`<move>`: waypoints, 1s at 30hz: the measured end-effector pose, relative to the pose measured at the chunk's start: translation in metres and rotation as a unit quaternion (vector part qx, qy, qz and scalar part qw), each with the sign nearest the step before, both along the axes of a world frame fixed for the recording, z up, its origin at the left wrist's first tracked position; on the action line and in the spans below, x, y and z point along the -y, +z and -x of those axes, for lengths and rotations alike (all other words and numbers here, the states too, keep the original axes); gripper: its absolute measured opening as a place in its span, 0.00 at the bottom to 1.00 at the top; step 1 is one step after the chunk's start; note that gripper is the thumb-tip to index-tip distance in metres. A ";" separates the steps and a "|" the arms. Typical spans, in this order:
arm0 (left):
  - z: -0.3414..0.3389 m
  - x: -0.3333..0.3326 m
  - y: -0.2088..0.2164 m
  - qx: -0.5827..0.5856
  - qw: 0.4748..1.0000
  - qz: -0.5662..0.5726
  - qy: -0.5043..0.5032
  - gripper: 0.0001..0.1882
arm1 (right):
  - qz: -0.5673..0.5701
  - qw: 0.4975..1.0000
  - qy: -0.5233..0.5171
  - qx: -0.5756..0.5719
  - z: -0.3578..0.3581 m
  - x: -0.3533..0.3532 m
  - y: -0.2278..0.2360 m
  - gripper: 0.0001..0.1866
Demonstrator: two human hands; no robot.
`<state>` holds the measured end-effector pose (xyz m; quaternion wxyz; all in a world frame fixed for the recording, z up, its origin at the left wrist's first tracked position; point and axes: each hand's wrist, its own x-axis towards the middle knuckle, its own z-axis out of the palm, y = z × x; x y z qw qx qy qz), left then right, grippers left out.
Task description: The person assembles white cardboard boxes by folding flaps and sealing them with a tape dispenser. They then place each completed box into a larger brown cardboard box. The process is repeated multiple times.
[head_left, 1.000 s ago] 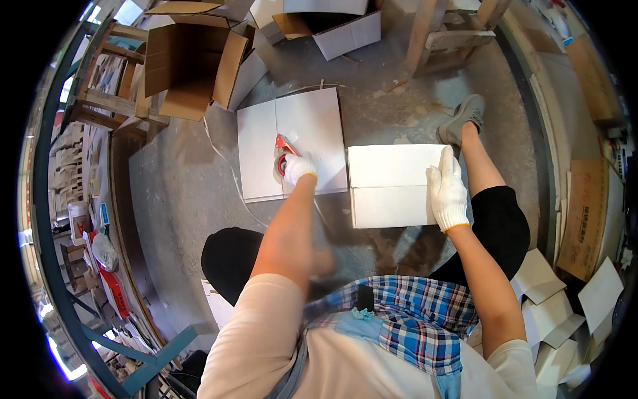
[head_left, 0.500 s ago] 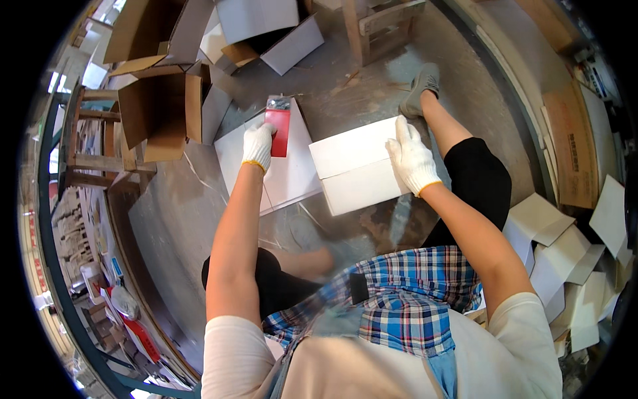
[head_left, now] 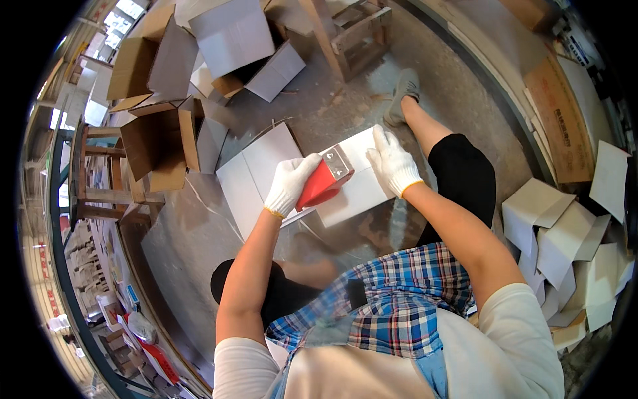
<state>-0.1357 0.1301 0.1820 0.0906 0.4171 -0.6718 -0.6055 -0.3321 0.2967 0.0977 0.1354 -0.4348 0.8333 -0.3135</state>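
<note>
My left hand (head_left: 292, 184), in a white knit glove, is closed round a red carton stapler (head_left: 327, 178). Its silvery end plate, with two small fittings, is tilted up over the left part of a closed white carton (head_left: 362, 196). A gap or contact between tool and carton cannot be made out. On the carton's right side lies my gloved right hand (head_left: 395, 163), fingers stretched out and pressing on its top. Left of the carton, a flattened white cardboard sheet (head_left: 260, 163) rests on the floor, partly covered by my left hand.
Open brown boxes (head_left: 156, 143) and a white-sided box (head_left: 232, 40) stand at the far left. A wooden stool (head_left: 345, 40) is beyond the carton. Folded white cartons (head_left: 558, 239) pile up at the right, near a brown cardboard panel (head_left: 561, 120). My legs flank the carton.
My left hand has lifted the stapler off the cardboard sheet and brought it right, over the carton, turning its metal plate up. My right hand stays on the carton.
</note>
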 end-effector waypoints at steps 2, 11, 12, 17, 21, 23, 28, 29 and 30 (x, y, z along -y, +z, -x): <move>-0.005 0.004 -0.004 0.025 1.000 -0.002 -0.003 0.27 | -0.020 0.999 0.006 0.029 -0.002 0.002 0.009 0.34; -0.010 -0.002 -0.009 0.034 0.991 0.106 -0.073 0.21 | 0.082 0.982 -0.042 -0.165 0.006 -0.001 -0.005 0.30; -0.009 -0.003 -0.010 0.021 0.991 0.108 -0.075 0.21 | 0.117 0.961 -0.062 -0.244 0.007 -0.001 -0.005 0.28; -0.021 0.001 -0.018 0.009 0.995 0.085 -0.059 0.19 | 0.029 0.962 -0.009 0.272 -0.022 -0.004 0.066 0.23; -0.016 -0.001 -0.018 0.012 0.996 0.071 -0.051 0.18 | 0.045 0.795 0.012 0.605 -0.041 -0.009 0.048 0.29; -0.018 0.000 -0.021 0.000 0.997 0.064 -0.047 0.18 | 0.060 0.773 0.010 0.631 -0.049 -0.012 0.043 0.27; -0.018 0.000 -0.017 0.009 0.995 0.084 -0.059 0.18 | 0.079 0.746 0.024 0.660 -0.054 -0.011 0.035 0.22; -0.017 -0.001 -0.016 0.010 0.995 0.079 -0.057 0.18 | 0.078 0.744 0.023 0.663 -0.054 -0.010 0.029 0.22; -0.016 -0.002 -0.015 0.011 0.996 0.075 -0.056 0.18 | 0.078 0.742 0.021 0.665 -0.052 -0.009 0.025 0.22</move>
